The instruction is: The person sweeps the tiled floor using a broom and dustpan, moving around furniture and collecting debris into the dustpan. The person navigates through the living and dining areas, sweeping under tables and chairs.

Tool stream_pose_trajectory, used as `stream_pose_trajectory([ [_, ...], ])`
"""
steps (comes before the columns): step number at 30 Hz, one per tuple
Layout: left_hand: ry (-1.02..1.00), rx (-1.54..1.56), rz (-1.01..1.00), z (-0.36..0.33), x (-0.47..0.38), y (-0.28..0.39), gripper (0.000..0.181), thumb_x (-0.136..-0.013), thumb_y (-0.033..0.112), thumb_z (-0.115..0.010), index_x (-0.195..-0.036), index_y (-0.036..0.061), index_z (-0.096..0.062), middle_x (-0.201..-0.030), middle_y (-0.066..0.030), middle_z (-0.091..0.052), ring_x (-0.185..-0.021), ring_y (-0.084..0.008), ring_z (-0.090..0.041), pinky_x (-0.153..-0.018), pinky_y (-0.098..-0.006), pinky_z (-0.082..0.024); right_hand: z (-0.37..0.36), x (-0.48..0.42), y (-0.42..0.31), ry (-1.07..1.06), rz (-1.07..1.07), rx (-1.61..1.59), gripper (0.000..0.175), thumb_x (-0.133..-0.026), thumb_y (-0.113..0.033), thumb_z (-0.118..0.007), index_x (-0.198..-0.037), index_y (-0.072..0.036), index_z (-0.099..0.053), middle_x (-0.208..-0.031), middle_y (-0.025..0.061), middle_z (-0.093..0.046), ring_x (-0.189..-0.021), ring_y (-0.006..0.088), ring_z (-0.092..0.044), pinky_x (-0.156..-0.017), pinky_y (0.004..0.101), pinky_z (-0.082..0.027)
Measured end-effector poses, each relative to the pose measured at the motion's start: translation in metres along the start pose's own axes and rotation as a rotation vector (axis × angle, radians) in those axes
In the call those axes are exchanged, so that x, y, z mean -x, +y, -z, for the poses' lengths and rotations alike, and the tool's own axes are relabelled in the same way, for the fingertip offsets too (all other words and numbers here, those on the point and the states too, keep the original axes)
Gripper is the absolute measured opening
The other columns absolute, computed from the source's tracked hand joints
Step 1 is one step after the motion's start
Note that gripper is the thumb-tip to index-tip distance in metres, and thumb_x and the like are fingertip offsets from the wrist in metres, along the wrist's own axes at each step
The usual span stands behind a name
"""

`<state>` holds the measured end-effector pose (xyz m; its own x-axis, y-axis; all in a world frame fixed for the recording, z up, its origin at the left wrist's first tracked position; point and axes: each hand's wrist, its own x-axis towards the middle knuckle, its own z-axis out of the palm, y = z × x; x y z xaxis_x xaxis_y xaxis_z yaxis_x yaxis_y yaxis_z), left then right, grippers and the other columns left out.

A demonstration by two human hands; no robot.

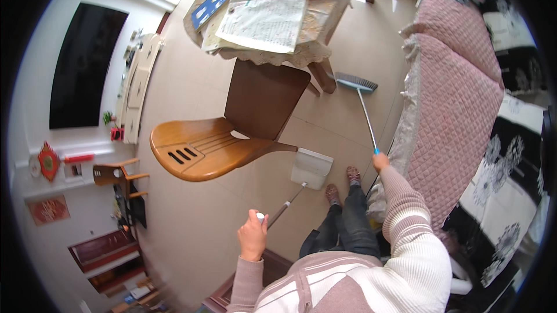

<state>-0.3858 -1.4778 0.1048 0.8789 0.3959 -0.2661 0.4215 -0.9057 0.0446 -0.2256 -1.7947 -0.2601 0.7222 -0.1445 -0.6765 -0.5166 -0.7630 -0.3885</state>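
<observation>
My right hand (381, 162) is closed around the handle of a broom (357, 83), whose grey bristles lie on the tiled floor beside a table leg. My left hand (253, 235) grips the upper end of a long-handled dustpan's pole, its white tip poking out of my fist. The white dustpan (312, 168) rests on the floor just in front of my feet, close to a leg of the wooden chair (204, 147). Between the broom head and the dustpan there is a stretch of floor. Whether any dirt lies in the pan, I cannot tell.
A cloth-covered table (320, 39) with newspapers (265, 19) and a dark object stands ahead, the chair before it. Along the right runs a sofa with a pink quilted cover (452, 108). A second wooden chair (117, 175) and a low cabinet (139, 86) stand at the left.
</observation>
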Motion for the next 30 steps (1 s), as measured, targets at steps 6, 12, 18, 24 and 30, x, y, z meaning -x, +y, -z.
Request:
stream_pose_trajectory([
  [6,-0.081,0.047,0.033,-0.009,0.009,-0.005,0.027,-0.081,0.027,-0.053,-0.092,0.0046,-0.042,-0.069,-0.0174,-0.058,-0.064,-0.0377,-0.056,-0.054,-0.0435,-0.042,0.044,0.104,0.124,-0.195,0.010,0.188,0.036,-0.077,-0.032,-0.044,-0.083,0.001,-0.058,-0.084,0.0235,-0.058,-0.080,0.0393,-0.055,-0.069,0.0448,-0.043],
  [12,-0.021,0.181,0.020,-0.009,0.016,-0.016,0.026,-0.080,0.024,-0.055,-0.091,0.0036,-0.044,-0.070,-0.0184,-0.058,-0.065,-0.0382,-0.055,-0.055,-0.0421,-0.042,0.142,0.167,0.092,-0.193,0.177,0.193,0.041,-0.079,-0.036,-0.044,-0.078,0.003,-0.056,-0.077,0.0246,-0.057,-0.075,0.0395,-0.055,-0.066,0.0464,-0.042],
  [18,-0.015,0.341,0.078,-0.013,0.023,-0.020,0.023,-0.078,0.022,-0.058,-0.085,0.0027,-0.047,-0.069,-0.0181,-0.057,-0.063,-0.0365,-0.055,-0.054,-0.0405,-0.042,0.053,0.063,0.007,-0.136,0.400,0.302,0.039,-0.080,-0.034,-0.045,-0.074,0.002,-0.058,-0.074,0.0207,-0.059,-0.071,0.0344,-0.058,-0.063,0.0433,-0.045],
  [24,0.053,0.310,0.094,-0.016,0.036,-0.013,0.020,-0.075,0.018,-0.061,-0.081,0.0023,-0.049,-0.067,-0.0167,-0.056,-0.061,-0.0334,-0.055,-0.053,-0.0379,-0.042,-0.071,-0.012,-0.120,0.157,0.454,0.335,0.031,-0.080,-0.030,-0.047,-0.074,-0.003,-0.061,-0.072,0.0140,-0.061,-0.066,0.0325,-0.060,-0.058,0.0396,-0.048],
  [30,0.033,0.374,0.220,-0.033,0.055,-0.042,0.020,-0.072,0.016,-0.064,-0.074,0.0015,-0.051,-0.064,-0.0144,-0.055,-0.057,-0.0283,-0.054,-0.052,-0.0342,-0.042,-0.105,-0.015,-0.162,-0.075,0.211,0.240,0.028,-0.082,-0.025,-0.042,-0.080,-0.004,-0.059,-0.081,0.0147,-0.061,-0.074,0.0302,-0.060,-0.064,0.0400,-0.047],
])
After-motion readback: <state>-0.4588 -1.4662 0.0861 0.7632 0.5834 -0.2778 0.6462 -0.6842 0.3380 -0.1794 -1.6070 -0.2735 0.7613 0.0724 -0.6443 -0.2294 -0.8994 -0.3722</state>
